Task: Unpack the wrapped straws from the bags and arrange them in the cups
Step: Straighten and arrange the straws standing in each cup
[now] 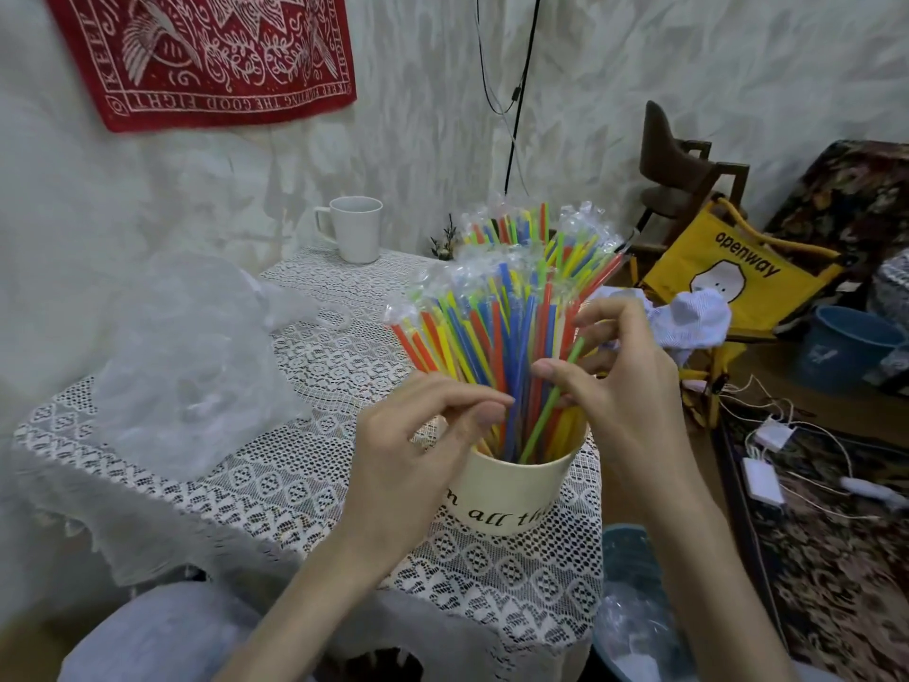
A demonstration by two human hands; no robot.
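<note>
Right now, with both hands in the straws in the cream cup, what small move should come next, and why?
Probably ease the slanting green straw upright. It leans across the bundle of wrapped straws in the cream cup, and the right hand already pinches around it while the left hand steadies the bundle.

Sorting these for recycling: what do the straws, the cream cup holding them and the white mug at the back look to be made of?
Coloured straws: plastic, in clear crinkly film sleeves that glint. Cream lettered cup: smooth, matte; ceramic or plastic, hard to tell. White handled mug: probably glazed ceramic, with thick walls and a soft sheen.
</note>
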